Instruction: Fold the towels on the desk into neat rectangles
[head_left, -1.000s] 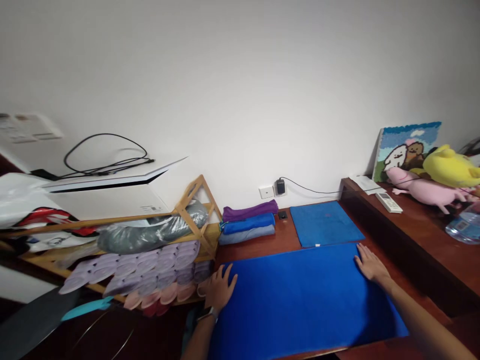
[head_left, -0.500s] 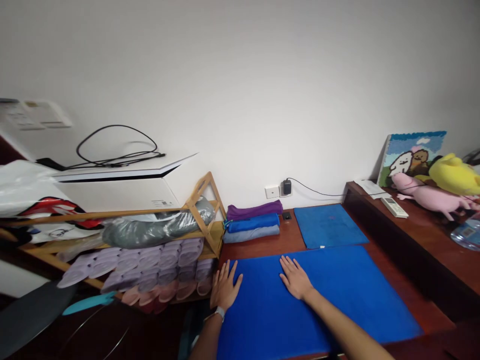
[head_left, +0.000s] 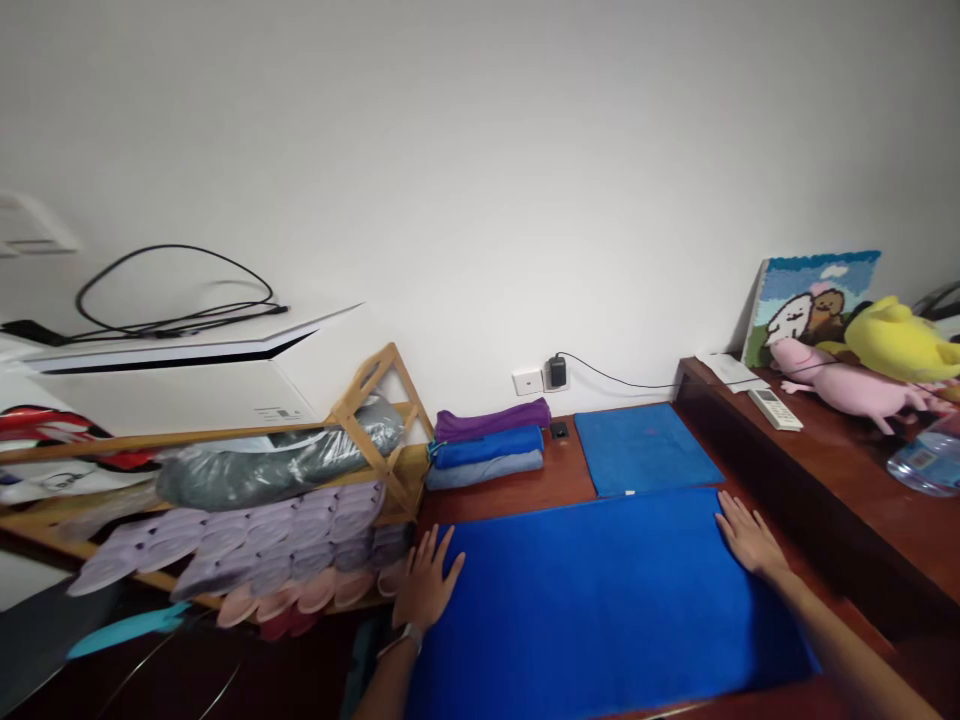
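A bright blue cloth, towel-like [head_left: 592,600], lies spread flat on the reddish-brown wooden table [head_left: 555,487]. At its left edge rests my left hand [head_left: 427,580], fingers spread, a band on the wrist. My right hand [head_left: 750,535] lies flat at the far right corner of the cloth, fingers stretched out. Neither hand grips anything. Behind the cloth is a smaller blue folded cloth [head_left: 645,447]. To its left, purple [head_left: 491,420], blue [head_left: 489,447] and grey-blue [head_left: 484,469] rolled cloths lie side by side against the wall.
On the left stands a wooden rack [head_left: 409,470] with several slippers [head_left: 300,530] and a white box [head_left: 172,390]. A raised ledge on the right holds a remote [head_left: 775,409], a pink plush toy [head_left: 840,385], a yellow plush [head_left: 900,340] and a plastic bottle [head_left: 926,462]. A charger [head_left: 556,371] is plugged into the wall.
My right hand has moved right across the cloth, from its middle to its far right corner. My left hand stays at the left edge. The view has turned slightly right.
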